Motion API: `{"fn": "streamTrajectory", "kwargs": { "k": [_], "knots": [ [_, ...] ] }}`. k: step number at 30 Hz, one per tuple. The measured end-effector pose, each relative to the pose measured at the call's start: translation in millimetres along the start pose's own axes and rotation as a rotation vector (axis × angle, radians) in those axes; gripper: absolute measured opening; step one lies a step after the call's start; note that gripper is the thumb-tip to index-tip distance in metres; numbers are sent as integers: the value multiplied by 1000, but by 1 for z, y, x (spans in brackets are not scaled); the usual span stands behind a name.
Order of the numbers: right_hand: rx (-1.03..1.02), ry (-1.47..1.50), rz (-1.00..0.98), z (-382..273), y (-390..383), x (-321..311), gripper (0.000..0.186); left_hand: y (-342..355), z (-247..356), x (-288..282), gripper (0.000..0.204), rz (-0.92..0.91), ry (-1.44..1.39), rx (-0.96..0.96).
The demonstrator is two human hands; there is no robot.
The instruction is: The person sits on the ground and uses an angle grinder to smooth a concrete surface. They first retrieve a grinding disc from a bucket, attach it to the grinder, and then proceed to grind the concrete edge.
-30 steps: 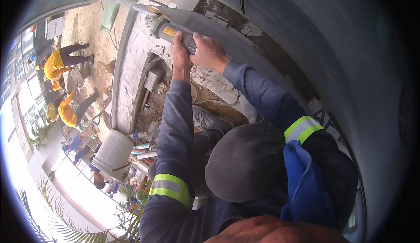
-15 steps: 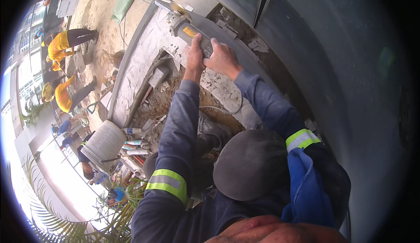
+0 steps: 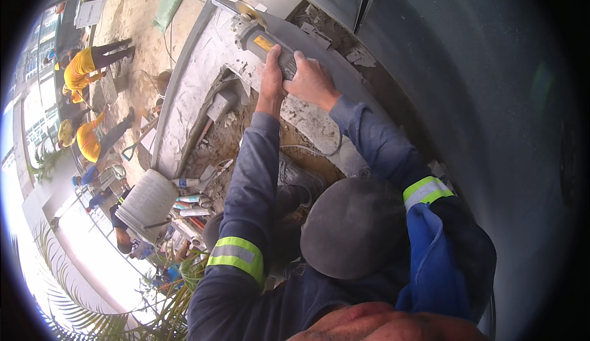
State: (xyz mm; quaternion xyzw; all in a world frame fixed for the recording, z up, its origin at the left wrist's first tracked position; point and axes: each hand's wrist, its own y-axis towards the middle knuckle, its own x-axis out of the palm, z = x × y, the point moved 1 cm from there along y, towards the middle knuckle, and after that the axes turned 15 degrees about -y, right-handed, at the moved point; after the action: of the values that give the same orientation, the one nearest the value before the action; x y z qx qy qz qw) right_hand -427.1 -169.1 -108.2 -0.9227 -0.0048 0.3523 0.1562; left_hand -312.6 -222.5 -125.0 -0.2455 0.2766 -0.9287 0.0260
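Observation:
An angle grinder [image 3: 257,39] is gripped in both my hands above a pale, mortar-smeared ledge. My left hand [image 3: 271,78] wraps the left side of its grey body, thumb up along it. My right hand [image 3: 313,83] closes round the rear part from the right. The cutting disc [image 3: 251,14] sits at the far end, close to the ledge's far corner, beside a thin grey strip [image 3: 225,3]. Whether the disc touches the ledge [image 3: 200,55] I cannot tell. Below the hands, a power cable [image 3: 307,152] curves over broken ground.
A white bucket [image 3: 147,204] lies tilted at left, near several tubes [image 3: 190,203] and a trowel [image 3: 215,172]. A square-headed tool [image 3: 220,104] rests in the dug-out hollow. Large grey panels [image 3: 467,95] stand at right. Co-workers in yellow shirts [image 3: 80,69] bend at far left.
The grinder has shifted slightly up and left in the picture, as has the ledge. Both hands keep their hold on it.

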Motion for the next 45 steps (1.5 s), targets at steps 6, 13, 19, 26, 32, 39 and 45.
{"fn": "streamTrajectory", "kwargs": {
  "k": [6, 13, 19, 26, 32, 39, 45],
  "knots": [
    [-64, -22, 29, -11, 10, 15, 64, 22, 9, -28, 39, -33, -23, -4],
    [-46, -13, -2, -8, 9, 7, 61, 28, 7, -27, 42, -65, -34, -64],
    [-65, -25, 71, -3, 3, 16, 67, 23, 3, -28, 42, -80, 3, -53],
    [-46, -34, 57, 0, -8, 10, 71, 9, -4, -21, 43, -68, -31, -41],
    [-57, -30, 46, 3, -16, 8, 73, 4, -8, -24, 43, -50, -24, -55],
    [-58, -24, 47, 0, -18, 0, 62, 11, -7, -29, 49, -63, 37, -81],
    [-61, -25, 20, 0, -11, 0, 57, 13, -6, -24, 43, -76, -29, -100]
  ]
}}
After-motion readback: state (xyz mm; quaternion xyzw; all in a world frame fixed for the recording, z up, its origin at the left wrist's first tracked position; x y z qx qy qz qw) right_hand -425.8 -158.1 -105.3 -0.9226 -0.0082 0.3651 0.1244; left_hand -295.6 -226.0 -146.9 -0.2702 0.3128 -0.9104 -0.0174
